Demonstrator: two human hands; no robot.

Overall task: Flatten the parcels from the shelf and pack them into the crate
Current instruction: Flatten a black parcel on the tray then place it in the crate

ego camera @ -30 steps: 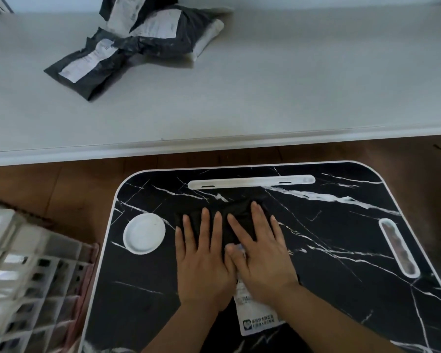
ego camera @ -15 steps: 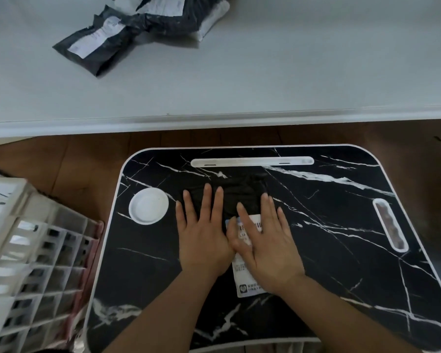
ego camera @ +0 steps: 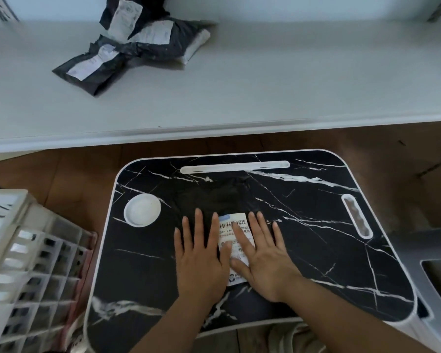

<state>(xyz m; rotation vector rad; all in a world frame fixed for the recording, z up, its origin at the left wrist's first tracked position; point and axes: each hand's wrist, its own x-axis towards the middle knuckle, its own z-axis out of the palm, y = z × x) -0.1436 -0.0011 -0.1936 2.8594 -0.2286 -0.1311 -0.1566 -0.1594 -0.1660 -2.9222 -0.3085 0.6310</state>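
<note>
A black parcel (ego camera: 227, 200) with a white shipping label (ego camera: 233, 225) lies flat on the black marble-pattern lap table (ego camera: 303, 238). My left hand (ego camera: 199, 258) presses on the parcel's left part with straight fingers. Beside it, my right hand (ego camera: 265, 258) lies flat over the label with its fingers spread. Several more dark grey parcels (ego camera: 135, 44) with white labels sit crumpled in a heap on the white shelf (ego camera: 290, 80) at the back left. A white lattice crate (ego camera: 23, 271) stands at the lower left, beside the table.
The lap table has a round white recess (ego camera: 142, 210) at its left, a long white slot (ego camera: 234, 166) along its far edge and an oval slot (ego camera: 357, 215) on the right. Brown wooden floor (ego camera: 61, 174) runs between shelf and table. A grey object (ego camera: 433, 271) stands at the right.
Both hands have slid back toward me along the parcel, uncovering more of the label's top. The view has shifted, showing more of the shelf parcels.
</note>
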